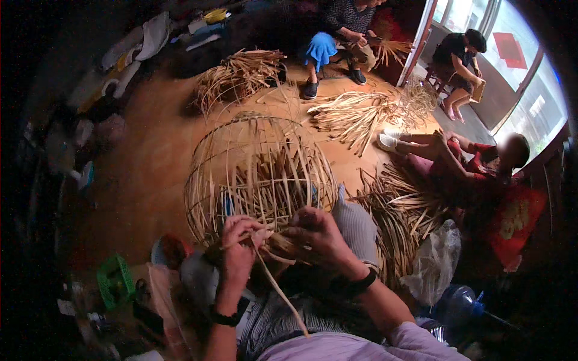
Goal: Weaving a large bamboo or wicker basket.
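Observation:
Between my knees stands a round, open cage-like frame [308, 162] of thin hoops with pale, flat dried-plant strips running across it. My left hand [239, 243] is at its near rim, thumb and fingers pinched together on a strip. That long tan strip [282, 293] trails from the left hand down to my lap. At the rim's right side, my right hand [319, 236] has its fingers curled inward beside bundled strips; what lies between its fingertips is too small to make out. Darker strips [265, 180] show through the frame.
Strip piles lie on the floor: one far left [241, 75], one far right [355, 111], another beside my right knee [400, 210]. A clear plastic bag [436, 259], a large bottle [457, 305] and a green basket [114, 281] are close by. Three other people sit around.

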A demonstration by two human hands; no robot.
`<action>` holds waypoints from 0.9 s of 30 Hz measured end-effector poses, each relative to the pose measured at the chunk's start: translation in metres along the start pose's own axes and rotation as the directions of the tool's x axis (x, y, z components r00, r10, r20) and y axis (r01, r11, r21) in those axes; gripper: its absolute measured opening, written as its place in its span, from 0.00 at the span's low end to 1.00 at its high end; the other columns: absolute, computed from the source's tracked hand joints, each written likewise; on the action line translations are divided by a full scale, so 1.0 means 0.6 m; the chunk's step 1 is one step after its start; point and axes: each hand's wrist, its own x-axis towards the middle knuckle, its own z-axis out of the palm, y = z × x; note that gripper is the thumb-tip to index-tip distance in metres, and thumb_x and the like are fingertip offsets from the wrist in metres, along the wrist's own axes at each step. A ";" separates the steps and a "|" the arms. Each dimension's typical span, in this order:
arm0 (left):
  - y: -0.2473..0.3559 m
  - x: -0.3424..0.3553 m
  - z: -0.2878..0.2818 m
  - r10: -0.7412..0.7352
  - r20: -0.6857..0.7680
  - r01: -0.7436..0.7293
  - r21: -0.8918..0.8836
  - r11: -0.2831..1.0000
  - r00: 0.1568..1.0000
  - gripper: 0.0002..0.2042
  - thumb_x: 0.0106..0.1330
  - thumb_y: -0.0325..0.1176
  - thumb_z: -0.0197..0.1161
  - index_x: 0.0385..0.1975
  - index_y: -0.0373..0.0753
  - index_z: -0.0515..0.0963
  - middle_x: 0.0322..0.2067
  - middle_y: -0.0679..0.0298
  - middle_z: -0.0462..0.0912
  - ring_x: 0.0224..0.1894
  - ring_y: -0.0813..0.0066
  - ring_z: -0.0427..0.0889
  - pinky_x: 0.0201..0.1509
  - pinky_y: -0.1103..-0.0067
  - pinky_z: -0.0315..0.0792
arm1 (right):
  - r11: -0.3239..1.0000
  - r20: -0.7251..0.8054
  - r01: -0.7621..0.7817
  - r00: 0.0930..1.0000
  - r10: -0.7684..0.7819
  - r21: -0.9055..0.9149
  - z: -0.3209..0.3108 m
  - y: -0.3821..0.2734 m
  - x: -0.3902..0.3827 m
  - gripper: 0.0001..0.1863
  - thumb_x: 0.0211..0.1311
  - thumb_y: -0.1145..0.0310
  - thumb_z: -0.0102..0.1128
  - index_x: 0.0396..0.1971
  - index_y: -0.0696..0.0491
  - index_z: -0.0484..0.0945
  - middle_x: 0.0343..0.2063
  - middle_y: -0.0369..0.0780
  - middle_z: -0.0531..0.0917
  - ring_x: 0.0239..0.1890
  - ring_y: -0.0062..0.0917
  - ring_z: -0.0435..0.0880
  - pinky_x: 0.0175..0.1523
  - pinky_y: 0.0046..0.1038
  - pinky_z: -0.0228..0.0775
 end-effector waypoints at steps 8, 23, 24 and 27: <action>-0.120 -0.022 -0.137 -0.507 -0.079 0.335 -0.663 0.670 0.858 0.11 0.79 0.39 0.66 0.50 0.39 0.79 0.40 0.63 0.87 0.35 0.75 0.86 0.38 0.78 0.76 | 0.995 -0.026 -0.048 0.999 0.045 -0.092 -0.026 -0.021 0.026 0.12 0.65 0.77 0.76 0.38 0.54 0.78 0.31 0.28 0.83 0.36 0.14 0.81 0.41 0.19 0.73; -0.251 -0.138 -0.269 -0.655 -0.220 0.436 -0.590 0.679 0.723 0.16 0.83 0.47 0.58 0.53 0.41 0.80 0.40 0.68 0.86 0.34 0.80 0.82 0.40 0.79 0.71 | 0.928 -0.171 -0.225 0.943 0.284 0.299 -0.073 0.003 -0.096 0.12 0.66 0.74 0.75 0.42 0.53 0.78 0.35 0.33 0.88 0.32 0.13 0.82 0.35 0.16 0.70; -0.242 -0.136 -0.263 -0.658 -0.209 0.458 -0.568 0.684 0.724 0.16 0.83 0.47 0.59 0.52 0.41 0.80 0.39 0.69 0.85 0.34 0.80 0.82 0.41 0.79 0.71 | 0.930 -0.148 -0.240 0.946 0.288 0.278 -0.074 -0.010 -0.107 0.13 0.66 0.74 0.76 0.43 0.53 0.78 0.37 0.34 0.89 0.33 0.13 0.82 0.36 0.16 0.70; -0.240 -0.133 -0.259 -0.630 -0.207 0.462 -0.519 0.719 0.748 0.15 0.82 0.48 0.59 0.49 0.41 0.80 0.39 0.70 0.85 0.35 0.81 0.82 0.41 0.80 0.71 | 0.958 -0.124 -0.266 0.952 0.279 0.108 -0.069 -0.028 -0.102 0.16 0.65 0.71 0.78 0.46 0.56 0.79 0.39 0.35 0.90 0.33 0.16 0.83 0.37 0.20 0.74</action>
